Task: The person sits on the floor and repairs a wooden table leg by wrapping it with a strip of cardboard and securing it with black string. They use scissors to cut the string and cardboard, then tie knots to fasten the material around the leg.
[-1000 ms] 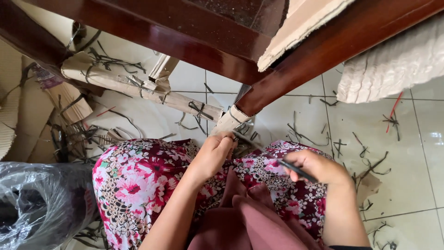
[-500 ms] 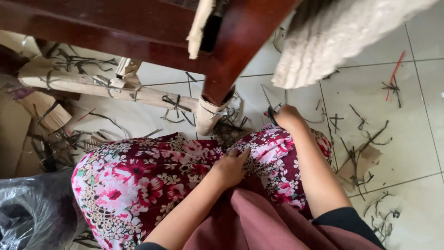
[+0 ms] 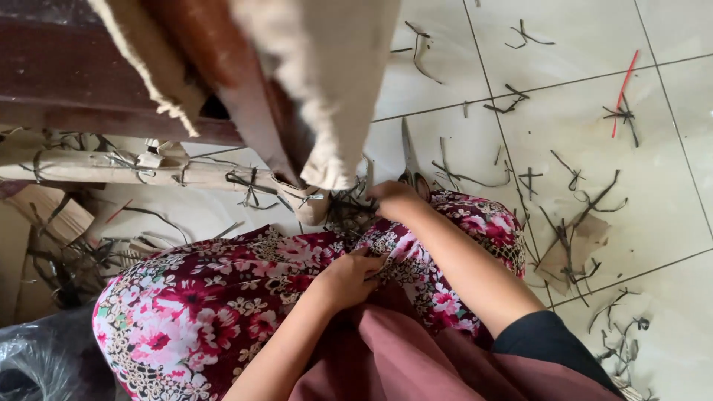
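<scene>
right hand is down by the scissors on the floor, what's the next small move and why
Probably close the right hand around the scissors and lift them. That hand is reaching past the knee to where they lie on the tile, handles nearest it, while the left hand rests on the floral fabric. I cannot tell whether it already grips them.

The left hand (image 3: pixel 349 278) rests loosely curled in the lap, forearm bent inward. The right hand (image 3: pixel 394 199) reaches forward past the knee, arm extended, fingers curled downward.
</scene>
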